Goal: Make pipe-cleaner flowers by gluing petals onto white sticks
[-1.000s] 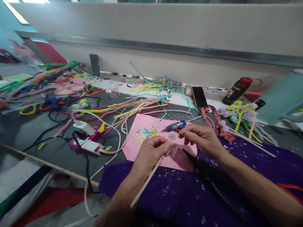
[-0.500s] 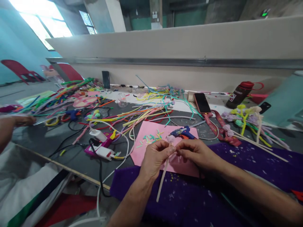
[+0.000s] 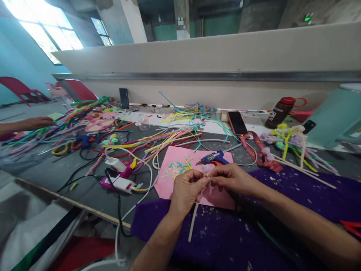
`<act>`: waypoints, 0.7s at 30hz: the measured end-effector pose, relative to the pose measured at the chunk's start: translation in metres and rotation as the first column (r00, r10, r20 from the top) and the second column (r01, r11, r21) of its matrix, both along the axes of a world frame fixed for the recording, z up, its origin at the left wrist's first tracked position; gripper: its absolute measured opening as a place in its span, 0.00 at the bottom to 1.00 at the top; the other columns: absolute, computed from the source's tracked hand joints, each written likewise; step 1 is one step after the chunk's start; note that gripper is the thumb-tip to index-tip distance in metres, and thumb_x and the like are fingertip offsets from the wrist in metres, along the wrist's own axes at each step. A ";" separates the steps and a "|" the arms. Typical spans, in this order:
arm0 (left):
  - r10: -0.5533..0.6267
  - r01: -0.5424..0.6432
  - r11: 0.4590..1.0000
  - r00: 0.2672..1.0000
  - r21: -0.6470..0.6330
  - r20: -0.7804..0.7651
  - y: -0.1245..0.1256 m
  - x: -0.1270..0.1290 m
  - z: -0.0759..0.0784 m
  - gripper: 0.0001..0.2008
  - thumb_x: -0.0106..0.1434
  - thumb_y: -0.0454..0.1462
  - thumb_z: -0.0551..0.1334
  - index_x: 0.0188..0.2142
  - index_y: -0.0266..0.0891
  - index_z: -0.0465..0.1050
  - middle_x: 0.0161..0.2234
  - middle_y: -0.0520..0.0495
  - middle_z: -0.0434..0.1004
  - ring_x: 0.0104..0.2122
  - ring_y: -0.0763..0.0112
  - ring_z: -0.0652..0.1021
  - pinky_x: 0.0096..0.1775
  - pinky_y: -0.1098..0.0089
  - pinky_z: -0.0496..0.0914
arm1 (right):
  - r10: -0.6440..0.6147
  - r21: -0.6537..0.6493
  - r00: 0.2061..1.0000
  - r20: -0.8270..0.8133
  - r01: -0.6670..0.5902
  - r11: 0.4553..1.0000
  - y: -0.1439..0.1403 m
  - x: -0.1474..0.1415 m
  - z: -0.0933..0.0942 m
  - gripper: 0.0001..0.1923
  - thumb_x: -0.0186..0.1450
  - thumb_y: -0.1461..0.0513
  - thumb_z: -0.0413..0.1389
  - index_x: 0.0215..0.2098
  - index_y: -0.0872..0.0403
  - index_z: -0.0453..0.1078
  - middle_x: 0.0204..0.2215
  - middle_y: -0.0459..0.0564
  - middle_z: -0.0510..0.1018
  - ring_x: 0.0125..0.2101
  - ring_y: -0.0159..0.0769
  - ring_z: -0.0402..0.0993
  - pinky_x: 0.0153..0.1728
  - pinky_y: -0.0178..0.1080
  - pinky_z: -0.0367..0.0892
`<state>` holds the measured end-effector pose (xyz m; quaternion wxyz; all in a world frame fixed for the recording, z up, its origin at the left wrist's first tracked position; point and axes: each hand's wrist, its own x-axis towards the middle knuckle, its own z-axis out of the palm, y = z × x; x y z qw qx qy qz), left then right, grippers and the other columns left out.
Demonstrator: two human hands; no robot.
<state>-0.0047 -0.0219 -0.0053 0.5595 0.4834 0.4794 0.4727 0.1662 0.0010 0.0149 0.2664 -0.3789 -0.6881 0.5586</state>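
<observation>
Slender cream stem (image 3: 193, 226) pinched in left hand's (image 3: 186, 190) fingers, over flat pink sheet (image 3: 165, 190); fluffy pale-lilac tuft (image 3: 208, 168) just beyond fingertips. Right hand's (image 3: 232, 178) fingers meet there, probably steadying; cannot tell their grip. Blue plastic glue gun (image 3: 217, 158) lies close, presumably for reach.

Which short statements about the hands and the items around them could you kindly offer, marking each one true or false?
1. The left hand holds a pale stem. True.
2. The right hand is far from the left hand. False: its fingers are right beside those of the left.
3. The blue glue gun lies to the right of the short cut pieces. True.
4. The short cut pieces are all red. False: yellow and green ones show.
5. The dark bottle has a red lid. True.
</observation>
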 end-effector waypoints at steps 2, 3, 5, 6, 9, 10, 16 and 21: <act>0.004 -0.003 1.000 0.999 0.020 -0.034 0.000 0.000 -0.001 0.12 0.49 0.42 0.66 0.23 0.35 0.68 0.14 0.56 0.67 0.09 0.82 0.63 0.12 0.80 0.53 | -0.006 -0.009 1.000 0.005 0.006 1.000 0.000 0.000 0.002 0.08 0.59 0.60 0.54 0.31 0.59 0.71 0.22 0.44 0.71 0.21 0.26 0.66 0.23 0.30 0.61; 0.007 -0.006 1.000 0.999 0.022 -0.034 0.000 -0.001 -0.001 0.12 0.49 0.42 0.66 0.23 0.36 0.68 0.13 0.56 0.66 0.09 0.82 0.63 0.12 0.80 0.53 | 0.003 -0.014 1.000 0.005 -0.003 1.000 -0.001 0.000 0.002 0.09 0.59 0.60 0.54 0.31 0.59 0.71 0.22 0.44 0.71 0.21 0.26 0.66 0.23 0.30 0.61; 0.014 -0.014 1.000 1.000 0.006 0.013 0.000 -0.001 0.000 0.12 0.49 0.41 0.66 0.24 0.36 0.67 0.13 0.57 0.66 0.09 0.82 0.63 0.12 0.80 0.52 | 0.043 -0.039 0.999 -0.001 -0.043 0.998 -0.002 -0.002 0.000 0.08 0.59 0.60 0.55 0.30 0.59 0.71 0.23 0.44 0.70 0.21 0.26 0.66 0.24 0.30 0.62; 0.019 -0.018 1.000 0.999 -0.004 0.051 0.000 -0.001 0.000 0.11 0.49 0.40 0.67 0.24 0.37 0.67 0.13 0.58 0.66 0.09 0.82 0.62 0.12 0.81 0.53 | 0.065 -0.059 0.998 -0.011 -0.065 0.996 -0.004 -0.004 -0.001 0.08 0.58 0.60 0.55 0.30 0.59 0.70 0.23 0.44 0.70 0.21 0.26 0.66 0.24 0.30 0.62; 0.027 -0.023 0.999 0.984 -0.023 0.174 0.001 0.000 0.002 0.11 0.46 0.36 0.68 0.23 0.36 0.66 0.17 0.56 0.69 0.14 0.83 0.66 0.16 0.81 0.58 | 0.080 -0.101 0.996 -0.044 -0.084 0.991 -0.009 -0.010 -0.004 0.08 0.57 0.60 0.56 0.32 0.58 0.70 0.22 0.43 0.70 0.21 0.26 0.66 0.22 0.30 0.62; 0.032 -0.027 0.999 0.979 -0.024 0.200 0.001 0.001 0.003 0.11 0.45 0.35 0.68 0.22 0.36 0.66 0.19 0.55 0.70 0.16 0.82 0.68 0.18 0.81 0.59 | 0.077 -0.107 0.995 -0.060 -0.083 0.991 -0.010 -0.011 -0.005 0.09 0.57 0.60 0.57 0.33 0.58 0.70 0.23 0.43 0.71 0.21 0.26 0.66 0.22 0.30 0.61; 0.034 -0.037 0.999 0.988 0.021 0.149 0.002 0.002 0.001 0.11 0.45 0.36 0.68 0.20 0.36 0.66 0.22 0.55 0.67 0.19 0.79 0.68 0.21 0.77 0.63 | 0.037 -0.269 0.984 -0.171 -0.083 0.960 -0.011 -0.018 -0.016 0.11 0.55 0.56 0.58 0.31 0.57 0.69 0.21 0.41 0.69 0.18 0.24 0.65 0.18 0.29 0.59; 0.078 -0.061 0.977 0.994 0.206 -0.074 0.003 0.001 0.002 0.08 0.46 0.37 0.67 0.19 0.36 0.71 0.23 0.52 0.69 0.26 0.74 0.69 0.28 0.76 0.64 | 0.085 -0.192 0.989 -0.122 -0.108 0.975 -0.009 -0.013 -0.015 0.09 0.55 0.59 0.58 0.28 0.58 0.69 0.20 0.41 0.68 0.19 0.24 0.64 0.21 0.29 0.61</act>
